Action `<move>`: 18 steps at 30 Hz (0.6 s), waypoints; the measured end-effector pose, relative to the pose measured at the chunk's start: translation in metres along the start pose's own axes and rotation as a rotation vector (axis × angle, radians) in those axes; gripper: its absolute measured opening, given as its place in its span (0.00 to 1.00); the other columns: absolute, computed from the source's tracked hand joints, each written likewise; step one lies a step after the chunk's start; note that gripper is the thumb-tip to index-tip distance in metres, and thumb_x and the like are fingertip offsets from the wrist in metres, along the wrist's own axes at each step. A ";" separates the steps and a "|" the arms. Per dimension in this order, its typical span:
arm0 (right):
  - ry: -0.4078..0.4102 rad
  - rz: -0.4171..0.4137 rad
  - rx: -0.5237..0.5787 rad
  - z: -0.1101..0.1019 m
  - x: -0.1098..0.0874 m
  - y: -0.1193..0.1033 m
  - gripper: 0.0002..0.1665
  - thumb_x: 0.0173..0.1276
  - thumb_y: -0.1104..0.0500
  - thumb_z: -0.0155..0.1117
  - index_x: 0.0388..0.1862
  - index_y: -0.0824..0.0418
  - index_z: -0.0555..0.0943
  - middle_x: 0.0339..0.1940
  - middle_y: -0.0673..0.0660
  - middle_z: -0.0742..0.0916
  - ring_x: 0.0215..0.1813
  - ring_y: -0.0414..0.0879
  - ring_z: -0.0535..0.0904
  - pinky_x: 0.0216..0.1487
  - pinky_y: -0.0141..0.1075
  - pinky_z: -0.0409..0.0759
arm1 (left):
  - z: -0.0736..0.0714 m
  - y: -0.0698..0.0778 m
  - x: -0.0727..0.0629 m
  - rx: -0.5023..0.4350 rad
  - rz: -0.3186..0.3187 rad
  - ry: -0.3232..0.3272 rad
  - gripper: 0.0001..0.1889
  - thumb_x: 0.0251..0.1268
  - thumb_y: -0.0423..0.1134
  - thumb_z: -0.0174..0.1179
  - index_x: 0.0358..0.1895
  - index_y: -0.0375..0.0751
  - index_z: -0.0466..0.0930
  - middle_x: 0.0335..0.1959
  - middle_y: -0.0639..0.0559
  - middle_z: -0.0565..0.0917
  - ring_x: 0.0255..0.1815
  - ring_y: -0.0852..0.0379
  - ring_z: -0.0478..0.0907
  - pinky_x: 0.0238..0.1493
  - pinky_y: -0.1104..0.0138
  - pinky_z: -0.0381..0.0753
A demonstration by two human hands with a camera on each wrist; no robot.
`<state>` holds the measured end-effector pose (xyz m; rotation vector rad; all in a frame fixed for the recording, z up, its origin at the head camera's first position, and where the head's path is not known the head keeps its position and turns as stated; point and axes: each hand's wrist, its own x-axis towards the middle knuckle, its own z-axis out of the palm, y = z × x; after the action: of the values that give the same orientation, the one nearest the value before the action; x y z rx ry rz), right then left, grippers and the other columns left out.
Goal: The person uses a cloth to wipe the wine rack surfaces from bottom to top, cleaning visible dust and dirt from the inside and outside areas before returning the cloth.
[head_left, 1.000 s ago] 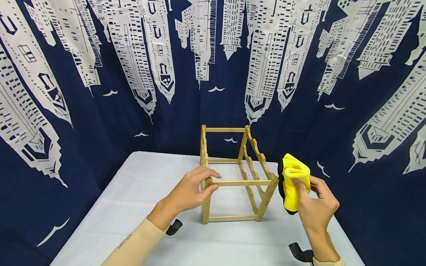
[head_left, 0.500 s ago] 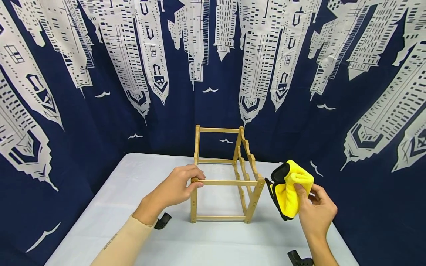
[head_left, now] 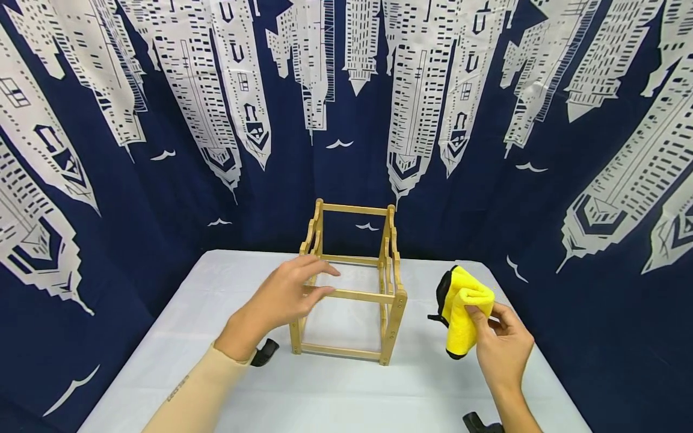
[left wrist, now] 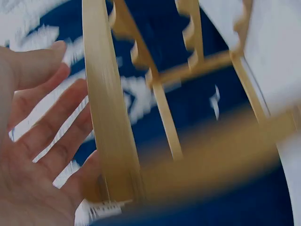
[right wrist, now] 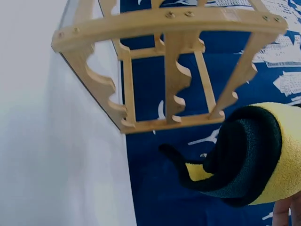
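The right grip (head_left: pixel 505 347) pinches a yellow cloth (head_left: pixel 464 316) as the left grip (head_left: pixel 283 294), spread and empty, hangs at a wooden rack (head_left: pixel 365 296)

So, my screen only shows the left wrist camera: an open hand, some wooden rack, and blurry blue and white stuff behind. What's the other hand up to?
Observer: The right hand is holding a bunched yellow-and-black cloth.
Visitor: Oh! Is that touching the rack?
Observer: No, the head view shows a gap between them; the cloth is off to the rack's right.
Visitor: And the blurry blue and white stuff?
Observer: In the head view it's clear: a dark blue backdrop printed with white skyscrapers, their tops pointing down.
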<state>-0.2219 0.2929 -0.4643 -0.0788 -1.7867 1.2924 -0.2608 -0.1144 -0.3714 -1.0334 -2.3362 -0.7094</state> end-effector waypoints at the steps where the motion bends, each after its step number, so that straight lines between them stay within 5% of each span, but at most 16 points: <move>1: -0.010 0.003 0.000 0.002 -0.002 0.000 0.13 0.69 0.72 0.86 0.51 0.70 0.94 0.41 0.28 0.91 0.44 0.26 0.89 0.49 0.15 0.84 | 0.008 0.007 0.006 0.008 0.032 -0.002 0.16 0.76 0.37 0.81 0.62 0.50 0.93 0.60 0.52 0.94 0.52 0.55 0.93 0.51 0.61 0.97; 4: -0.035 0.008 0.004 0.009 -0.009 0.000 0.13 0.70 0.72 0.86 0.51 0.70 0.94 0.42 0.29 0.91 0.45 0.28 0.89 0.49 0.16 0.84 | 0.032 0.027 0.025 0.033 0.093 -0.053 0.17 0.80 0.44 0.79 0.66 0.53 0.92 0.63 0.54 0.93 0.58 0.56 0.94 0.53 0.62 0.97; 10: -0.093 0.021 0.029 0.024 -0.027 -0.005 0.11 0.72 0.71 0.85 0.51 0.69 0.94 0.43 0.32 0.91 0.45 0.30 0.89 0.50 0.17 0.85 | 0.066 0.050 0.050 0.030 0.041 -0.187 0.19 0.84 0.50 0.75 0.72 0.58 0.90 0.59 0.55 0.93 0.42 0.62 0.87 0.40 0.74 0.87; 18: -0.198 -0.011 0.051 0.041 -0.044 -0.012 0.11 0.71 0.74 0.84 0.49 0.68 0.93 0.46 0.39 0.93 0.49 0.34 0.90 0.54 0.19 0.88 | 0.075 0.046 0.053 -0.044 0.082 -0.140 0.13 0.84 0.40 0.75 0.65 0.53 0.95 0.54 0.58 0.96 0.37 0.66 0.84 0.35 0.81 0.78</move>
<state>-0.2187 0.2350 -0.4843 0.0905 -1.9161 1.3765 -0.2731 -0.0126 -0.3832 -1.2276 -2.3893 -0.6791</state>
